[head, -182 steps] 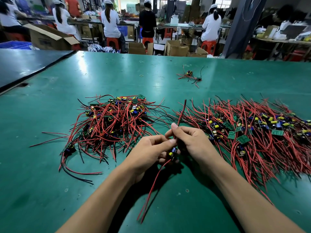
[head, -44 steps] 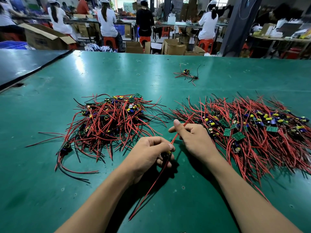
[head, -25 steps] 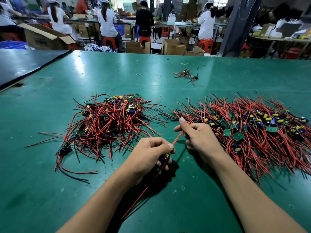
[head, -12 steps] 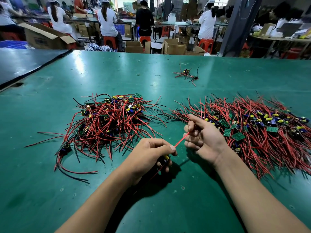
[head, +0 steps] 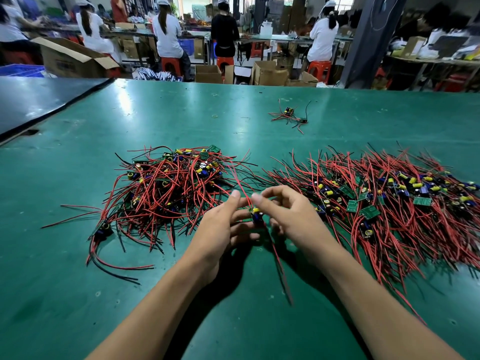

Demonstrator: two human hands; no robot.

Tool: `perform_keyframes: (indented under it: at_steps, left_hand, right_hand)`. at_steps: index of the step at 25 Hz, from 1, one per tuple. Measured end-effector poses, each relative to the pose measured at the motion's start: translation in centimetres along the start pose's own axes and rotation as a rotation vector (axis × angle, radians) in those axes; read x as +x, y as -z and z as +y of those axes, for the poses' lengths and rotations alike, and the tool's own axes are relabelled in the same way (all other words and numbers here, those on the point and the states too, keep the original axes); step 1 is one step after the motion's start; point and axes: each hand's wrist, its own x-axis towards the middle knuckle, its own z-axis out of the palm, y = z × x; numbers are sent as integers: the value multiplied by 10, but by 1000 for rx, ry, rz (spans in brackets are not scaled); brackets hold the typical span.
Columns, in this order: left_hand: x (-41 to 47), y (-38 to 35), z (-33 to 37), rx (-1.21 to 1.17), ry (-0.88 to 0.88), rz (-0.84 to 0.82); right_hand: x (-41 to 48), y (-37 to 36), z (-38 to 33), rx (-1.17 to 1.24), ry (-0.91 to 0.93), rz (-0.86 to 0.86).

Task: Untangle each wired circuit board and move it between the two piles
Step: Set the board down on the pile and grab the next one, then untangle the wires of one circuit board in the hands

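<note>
— Two heaps, the left pile (head: 168,188) and the right pile (head: 389,203), are lying on the counter (head: 78,294). Where is the wired circuit board (head: 256,216) sitting?
— Mid-counter, between them and between both hands: the left hand (head: 220,227) is touching it with near-straight fingers; the right hand (head: 291,214) is curling beside it, and I cannot tell its grip.

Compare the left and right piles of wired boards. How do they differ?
The left pile is a compact tangle, wires looping every way; the right pile lies combed, wires roughly parallel. The left pile is smaller; the right pile spreads wider, reaching the frame's edge. Both hold red-wired green boards on the green table.
</note>
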Motion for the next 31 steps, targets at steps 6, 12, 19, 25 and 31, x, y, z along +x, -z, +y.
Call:
perform_keyframes:
  at_steps: [6,12,19,25,31]
  left_hand:
    - [0,2,-1,-42,15,-31]
    - [4,4,-3,53,19,-16]
    - [4,3,-2,56,14,5]
    - [6,3,1,10,-49,117]
    - [9,2,0,-19,-35,147]
  right_hand:
    - [-3,-11,11,-536,352,132]
    - [11,32,-1,-724,214,558]
    - [2,4,12,-921,381,426]
    - [18,-40,26,-532,275,240]
    - [78,-60,-1,-919,181,189]
